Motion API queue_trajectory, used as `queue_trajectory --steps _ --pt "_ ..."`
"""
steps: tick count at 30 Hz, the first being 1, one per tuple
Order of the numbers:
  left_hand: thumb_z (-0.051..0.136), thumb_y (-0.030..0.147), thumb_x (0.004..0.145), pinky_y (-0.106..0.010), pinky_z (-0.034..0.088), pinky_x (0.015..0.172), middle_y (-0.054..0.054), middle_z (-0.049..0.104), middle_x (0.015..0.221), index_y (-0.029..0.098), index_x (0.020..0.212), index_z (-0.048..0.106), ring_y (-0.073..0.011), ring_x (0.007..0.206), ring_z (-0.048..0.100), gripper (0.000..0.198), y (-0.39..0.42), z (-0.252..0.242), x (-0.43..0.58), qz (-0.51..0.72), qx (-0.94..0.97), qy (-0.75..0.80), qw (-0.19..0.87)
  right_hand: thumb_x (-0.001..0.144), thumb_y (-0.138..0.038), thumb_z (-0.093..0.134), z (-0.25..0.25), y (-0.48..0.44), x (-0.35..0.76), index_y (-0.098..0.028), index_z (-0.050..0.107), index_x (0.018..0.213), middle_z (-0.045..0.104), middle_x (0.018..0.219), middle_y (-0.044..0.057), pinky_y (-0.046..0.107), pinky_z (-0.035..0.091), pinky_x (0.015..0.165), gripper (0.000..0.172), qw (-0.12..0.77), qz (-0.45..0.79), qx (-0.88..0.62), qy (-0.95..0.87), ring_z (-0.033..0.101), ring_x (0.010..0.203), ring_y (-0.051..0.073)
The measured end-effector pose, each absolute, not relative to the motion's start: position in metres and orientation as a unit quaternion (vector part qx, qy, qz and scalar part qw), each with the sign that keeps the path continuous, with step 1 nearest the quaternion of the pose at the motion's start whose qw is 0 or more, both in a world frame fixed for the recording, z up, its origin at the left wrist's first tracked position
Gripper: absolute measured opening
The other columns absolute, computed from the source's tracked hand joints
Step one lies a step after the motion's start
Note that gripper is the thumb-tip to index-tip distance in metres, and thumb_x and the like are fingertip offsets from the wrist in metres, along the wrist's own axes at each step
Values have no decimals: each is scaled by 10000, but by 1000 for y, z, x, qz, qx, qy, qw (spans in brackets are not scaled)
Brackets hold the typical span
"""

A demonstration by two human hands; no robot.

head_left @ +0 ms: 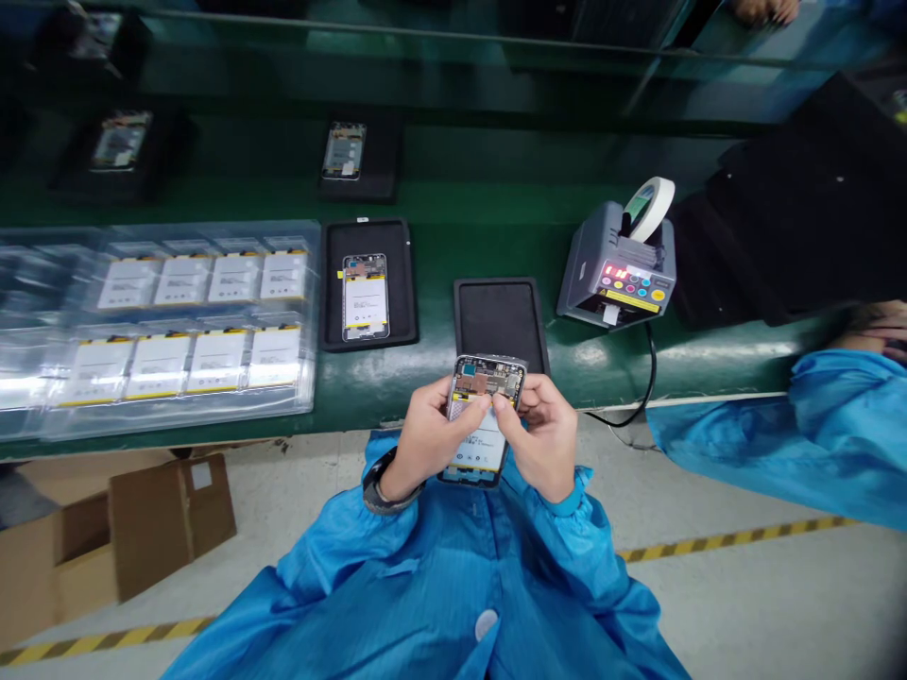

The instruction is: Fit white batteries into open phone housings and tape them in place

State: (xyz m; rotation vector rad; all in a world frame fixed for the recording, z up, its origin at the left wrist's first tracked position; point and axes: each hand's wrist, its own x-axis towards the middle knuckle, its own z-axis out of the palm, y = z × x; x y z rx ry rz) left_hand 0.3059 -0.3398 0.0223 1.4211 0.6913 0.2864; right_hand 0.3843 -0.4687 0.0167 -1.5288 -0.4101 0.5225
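Observation:
Between my two hands is an opened smartphone (pixel 480 453), with its circuit board at the top and a white battery below. My left hand (pixel 432 430) grips its left side, the thumb pressed near the battery's upper edge. From the right, my right hand (pixel 544 434) grips the other side, its thumb close beside the left one. The fingers behind the phone are hidden. Just beyond the phone lies a black foam tray (pixel 497 321). To its left, another black tray (pixel 405 283) bears a second opened phone (pixel 367 307) with a white battery.
A clear plastic tray (pixel 312 359) with several batteries (pixel 219 361) lies left. A tape dispenser (pixel 616 269) stands right, its cable (pixel 648 378) over the edge. More opened phones (pixel 344 151) lie farther back. A co-worker's sleeve (pixel 814 425) is at right; cardboard boxes (pixel 152 529) stand below left.

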Motion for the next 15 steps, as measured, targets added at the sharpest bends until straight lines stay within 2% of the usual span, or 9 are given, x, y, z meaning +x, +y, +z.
queue_trajectory --steps 8,12,15 --pt "809 420 716 -253 520 568 -49 751 783 147 845 748 -171 630 649 309 -338 4 310 123 585 329 731 878 -401 772 8 -452 383 -225 641 946 760 838 29 279 538 652 230 684 237 -673 -153 694 714 182" --pt "889 501 677 -257 515 532 -43 741 745 139 901 728 -173 584 657 455 -336 -18 318 69 488 373 786 798 -491 820 -8 -458 417 -201 671 891 731 711 17 252 516 521 339 675 304 -660 -129 657 572 159" --pt "928 538 647 -315 588 606 -79 782 834 130 1016 737 -225 667 725 583 -326 -26 323 51 426 379 820 749 -541 835 -12 -487 471 -179 691 847 685 606 5 221 460 421 402 693 173 -699 -46 619 477 141"
